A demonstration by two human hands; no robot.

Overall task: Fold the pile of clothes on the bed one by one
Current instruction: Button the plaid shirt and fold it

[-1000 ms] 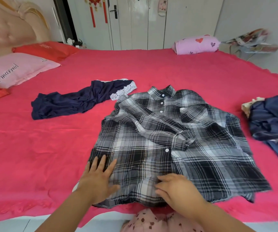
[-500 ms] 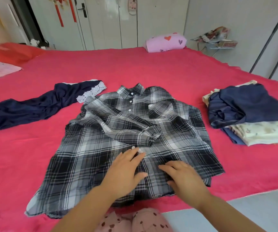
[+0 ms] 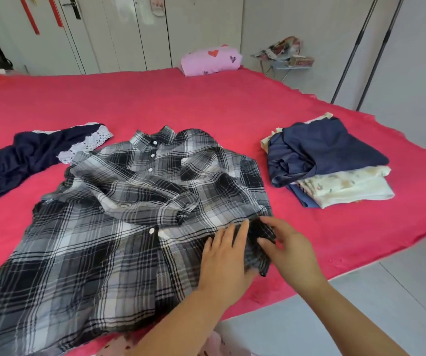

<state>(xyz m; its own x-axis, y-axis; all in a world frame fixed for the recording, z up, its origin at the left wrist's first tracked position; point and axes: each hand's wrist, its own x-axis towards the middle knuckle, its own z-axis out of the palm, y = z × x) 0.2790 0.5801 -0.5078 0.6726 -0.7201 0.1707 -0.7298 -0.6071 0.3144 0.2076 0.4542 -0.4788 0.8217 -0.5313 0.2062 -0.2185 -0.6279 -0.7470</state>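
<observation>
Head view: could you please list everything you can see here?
plaid shirt: one, black, grey and white, spread on the bed's near side
navy garment: one, navy with white lace, left of the shirt
clothes stack: one, navy over cream, right of the shirt
pillow: one, pink with hearts, far bed edge
bedspread: one, red, covering the bed
left hand: one, flat on the shirt's right hem
right hand: one, pinching the shirt's right edge

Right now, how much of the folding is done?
Done, it seems: the stack on the right looks folded. In hand: the shirt lies spread, one sleeve across its front; the left hand presses it flat while the right hand pinches its right edge. Left: finishing the shirt, then the crumpled navy garment beside it.
</observation>
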